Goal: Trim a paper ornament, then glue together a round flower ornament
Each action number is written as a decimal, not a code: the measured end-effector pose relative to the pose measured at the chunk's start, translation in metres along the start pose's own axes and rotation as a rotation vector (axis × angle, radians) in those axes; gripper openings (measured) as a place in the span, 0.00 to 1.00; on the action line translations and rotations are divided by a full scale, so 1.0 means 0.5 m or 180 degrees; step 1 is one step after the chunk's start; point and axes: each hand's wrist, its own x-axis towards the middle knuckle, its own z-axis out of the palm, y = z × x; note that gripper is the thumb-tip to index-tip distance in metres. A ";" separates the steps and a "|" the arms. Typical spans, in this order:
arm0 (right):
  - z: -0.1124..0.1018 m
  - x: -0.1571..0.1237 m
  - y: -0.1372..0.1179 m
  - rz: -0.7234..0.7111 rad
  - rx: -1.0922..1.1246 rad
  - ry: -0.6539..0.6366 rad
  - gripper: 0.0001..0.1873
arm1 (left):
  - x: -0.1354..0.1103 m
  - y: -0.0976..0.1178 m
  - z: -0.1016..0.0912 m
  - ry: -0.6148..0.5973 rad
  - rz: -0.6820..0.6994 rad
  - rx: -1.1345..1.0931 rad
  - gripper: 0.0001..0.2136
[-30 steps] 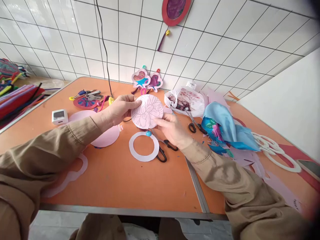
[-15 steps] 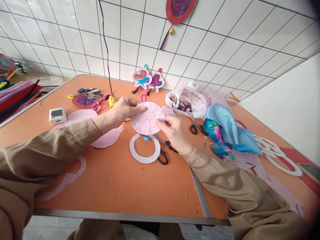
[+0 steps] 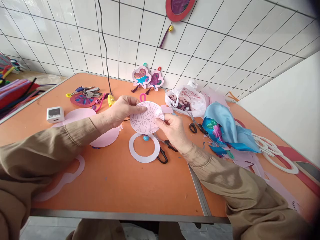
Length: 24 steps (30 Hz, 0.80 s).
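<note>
Between my two hands is a round pink paper disc (image 3: pixel 146 124) with a flower drawn on it in dark lines. My left hand (image 3: pixel 125 108) pinches its upper left edge, thumb on the face. On the right edge, my right hand (image 3: pixel 172 128) grips it between thumb and fingers. A pink loop (image 3: pixel 142 97) shows above the disc and a blue bead (image 3: pixel 146 137) just below it. Under the disc a pale paper ring (image 3: pixel 132 155) lies on the table. Black-handled scissors (image 3: pixel 163 156) lie beside the ring, partly covered by it and my right hand.
On the orange table (image 3: pixel 140 190) are pink paper pieces (image 3: pixel 107 137), a white box-shaped device (image 3: pixel 55 114) and keys (image 3: pixel 93 93). Blue satin cloth (image 3: pixel 222 123), a second pair of scissors (image 3: pixel 193 127), a plastic bag (image 3: pixel 197 100) and white rings (image 3: pixel 280 161) lie to the right.
The view has shifted very slightly. Both hands keep the same hold on the disc, and nothing else has visibly moved.
</note>
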 end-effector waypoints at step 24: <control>-0.016 0.004 -0.004 -0.1453 -0.1232 0.0680 0.06 | -0.009 -0.005 0.019 0.0135 -0.0760 -0.0597 0.12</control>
